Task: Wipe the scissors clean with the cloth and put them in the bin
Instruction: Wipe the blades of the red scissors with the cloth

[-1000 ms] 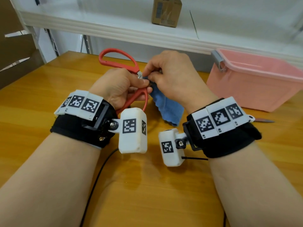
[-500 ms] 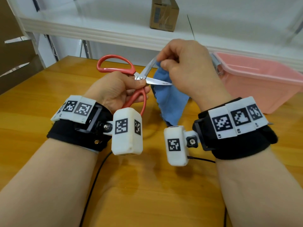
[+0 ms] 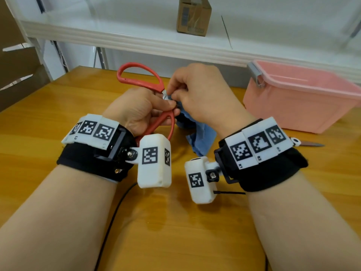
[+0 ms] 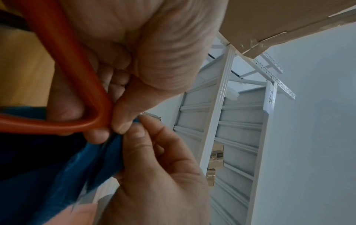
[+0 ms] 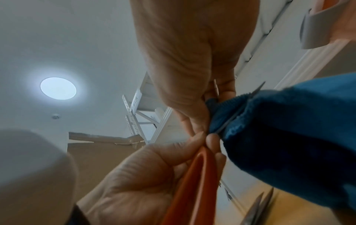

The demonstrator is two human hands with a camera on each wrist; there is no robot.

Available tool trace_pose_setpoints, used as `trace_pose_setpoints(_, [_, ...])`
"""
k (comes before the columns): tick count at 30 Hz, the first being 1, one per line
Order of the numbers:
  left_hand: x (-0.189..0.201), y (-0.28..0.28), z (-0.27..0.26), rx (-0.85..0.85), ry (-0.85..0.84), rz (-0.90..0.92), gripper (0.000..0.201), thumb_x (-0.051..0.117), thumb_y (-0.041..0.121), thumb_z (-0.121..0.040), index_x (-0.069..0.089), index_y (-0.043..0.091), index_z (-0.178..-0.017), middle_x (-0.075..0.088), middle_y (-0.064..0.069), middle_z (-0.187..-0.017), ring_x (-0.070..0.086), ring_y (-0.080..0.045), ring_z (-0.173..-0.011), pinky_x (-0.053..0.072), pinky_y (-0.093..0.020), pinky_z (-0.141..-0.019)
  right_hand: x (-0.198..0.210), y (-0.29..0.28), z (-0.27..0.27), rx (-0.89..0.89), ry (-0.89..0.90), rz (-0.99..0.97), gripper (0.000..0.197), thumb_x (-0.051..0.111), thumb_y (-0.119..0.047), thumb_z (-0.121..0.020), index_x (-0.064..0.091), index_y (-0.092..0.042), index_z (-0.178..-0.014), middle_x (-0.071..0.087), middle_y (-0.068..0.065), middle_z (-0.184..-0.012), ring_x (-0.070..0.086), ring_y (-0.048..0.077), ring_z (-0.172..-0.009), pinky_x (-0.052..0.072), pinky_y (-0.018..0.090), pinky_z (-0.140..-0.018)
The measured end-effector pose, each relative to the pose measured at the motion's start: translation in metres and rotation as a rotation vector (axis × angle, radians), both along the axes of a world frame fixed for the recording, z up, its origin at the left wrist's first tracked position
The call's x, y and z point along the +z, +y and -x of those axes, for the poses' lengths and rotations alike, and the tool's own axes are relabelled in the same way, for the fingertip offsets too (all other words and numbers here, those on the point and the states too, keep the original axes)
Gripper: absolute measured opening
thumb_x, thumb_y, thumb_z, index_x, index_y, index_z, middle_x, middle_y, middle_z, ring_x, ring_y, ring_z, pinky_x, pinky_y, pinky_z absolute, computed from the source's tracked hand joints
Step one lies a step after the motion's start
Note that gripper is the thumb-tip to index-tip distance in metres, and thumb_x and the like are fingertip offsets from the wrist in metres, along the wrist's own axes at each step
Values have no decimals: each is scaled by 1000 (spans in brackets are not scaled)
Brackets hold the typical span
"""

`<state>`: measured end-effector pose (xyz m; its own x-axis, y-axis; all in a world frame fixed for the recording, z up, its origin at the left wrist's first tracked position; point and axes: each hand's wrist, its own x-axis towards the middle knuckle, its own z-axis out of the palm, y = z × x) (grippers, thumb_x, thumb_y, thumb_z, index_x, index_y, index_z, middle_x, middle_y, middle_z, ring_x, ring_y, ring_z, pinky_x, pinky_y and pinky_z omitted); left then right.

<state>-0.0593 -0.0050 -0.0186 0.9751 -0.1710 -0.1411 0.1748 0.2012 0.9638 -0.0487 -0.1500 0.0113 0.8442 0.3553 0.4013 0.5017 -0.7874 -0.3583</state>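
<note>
My left hand (image 3: 144,108) grips the red-handled scissors (image 3: 136,77) by the lower loop (image 4: 63,85), above the middle of the wooden table (image 3: 175,222). My right hand (image 3: 197,94) pinches the blue cloth (image 3: 201,133) around the blades just past the pivot. The blades are almost wholly hidden under cloth and fingers; in the right wrist view a thin blade tip (image 5: 258,88) pokes out of the blue cloth (image 5: 289,137). The pink bin (image 3: 300,98) stands at the right, behind my right wrist.
A second pair of scissors (image 3: 308,143) lies on the table in front of the bin, partly hidden by my right wrist. A white shelf (image 3: 136,36) with a cardboard box (image 3: 193,14) runs along the back. Black cables (image 3: 115,218) trail over the near table.
The right hand slid the cloth back down the blades to the pivot; half a second ago the open blades showed, now they are covered. The scissors stayed in the left hand.
</note>
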Motion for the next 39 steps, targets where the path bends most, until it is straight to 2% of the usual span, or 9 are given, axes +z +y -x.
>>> trace_pose_setpoints(4, [-2,0,-2,69,-2,-34,50,63,-9,-79,51,-10,-128,64,-15,-91,72,-21,-70,55,-28,-54,-5,4,3,-27,-44,32,17,67,-9,-87,70,-25,-91,65,-10,-82,61,7,-81,52,29,-79])
trace_pose_setpoints(8, [-2,-2,-2,75,-7,-43,43,60,-11,-82,53,-12,-125,64,-16,-92,71,-21,-67,56,-29,-56,-8,5,0,-53,-33,0,12,64,-13,-90,66,-25,-90,67,-7,-86,58,5,-78,49,25,-78])
trace_pose_setpoints(13, [-1,-7,0,56,7,-30,44,60,-11,-83,52,-10,-127,62,-19,-97,70,-21,-65,54,-26,-50,-10,4,-4,-96,-72,-27,9,60,-15,-91,67,-21,-95,65,-1,-101,60,16,-96,49,33,-82])
trace_pose_setpoints(17, [-1,-6,-2,31,-13,1,38,62,-8,-81,52,6,-116,63,-15,-86,71,-19,-66,55,-26,-49,-11,2,-7,-133,-113,-47,11,56,-14,-94,61,-23,-99,51,-1,-106,51,13,-89,37,23,-74])
trace_pose_setpoints(22, [2,-3,0,16,13,30,11,59,-5,-86,60,5,-84,68,-6,-73,70,-16,-69,57,-24,-53,3,-10,-8,-46,-27,-299,10,63,-14,-91,66,-23,-90,61,-15,-83,60,4,-85,49,21,-77])
trace_pose_setpoints(24, [3,-3,1,17,13,50,10,58,-5,-88,62,5,-90,69,-6,-73,70,-15,-69,56,-24,-53,8,-17,-8,-17,1,-413,10,67,-13,-90,68,-23,-91,63,-15,-80,61,1,-79,52,19,-75])
trace_pose_setpoints(28, [4,-2,3,30,33,71,12,58,-4,-88,63,3,-97,70,-8,-75,71,-15,-69,57,-24,-55,9,-26,-11,-1,79,-555,14,68,-11,-91,72,-18,-102,71,-6,-89,70,8,-89,60,33,-85])
trace_pose_setpoints(35, [6,-2,4,64,70,119,21,59,-5,-87,61,-2,-108,70,-11,-77,71,-15,-69,56,-23,-55,8,-30,-13,-13,52,-542,8,68,-18,-91,67,-25,-88,72,0,-92,70,17,-90,60,43,-80])
trace_pose_setpoints(39, [5,-2,3,80,78,127,23,60,-5,-87,61,-3,-110,70,-11,-77,71,-15,-68,56,-24,-54,4,-30,-15,-48,-19,-428,7,66,-22,-90,61,-26,-87,65,-9,-82,64,8,-79,57,32,-72])
